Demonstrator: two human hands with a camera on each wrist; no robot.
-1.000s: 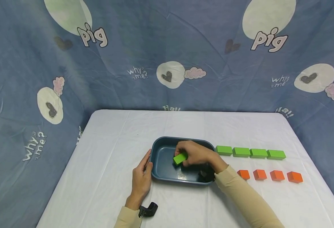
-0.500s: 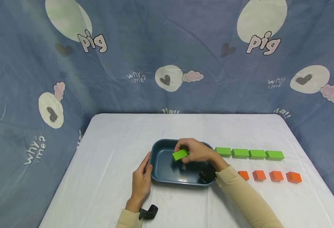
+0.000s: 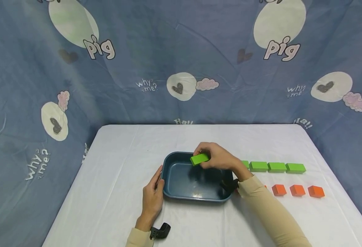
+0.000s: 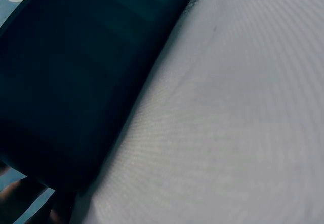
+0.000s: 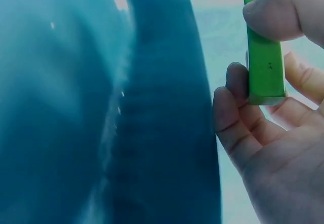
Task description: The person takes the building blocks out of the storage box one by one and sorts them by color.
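Observation:
Between the thumb and fingers of my right hand point(image 3: 217, 156) is a green rectangular block point(image 3: 199, 159), held above the far part of a dark blue rectangular tray point(image 3: 196, 199). Up close in the right wrist view, the thumb presses one face of the green block point(image 5: 267, 72) while fingers lie behind it, beside the tray wall point(image 5: 162, 133). My left hand point(image 3: 152, 200) rests against the tray's left end with its fingers fairly straight. The left wrist view shows the tray's dark side point(image 4: 81, 82) and a few shadowed fingers point(image 4: 20, 196) at its lower corner.
Right of the tray, a row of green blocks point(image 3: 276, 167) lies on the white cloth point(image 3: 122, 154), partly hidden by my right wrist. Nearer stands a row of orange blocks point(image 3: 297, 190), its left end behind the sleeve. A patterned blue curtain point(image 3: 137, 103) hangs behind the table.
My right hand has lifted the green block from low inside the tray up toward its far rim and slightly right. The left hand stays at the tray's end. The head view has shifted slightly.

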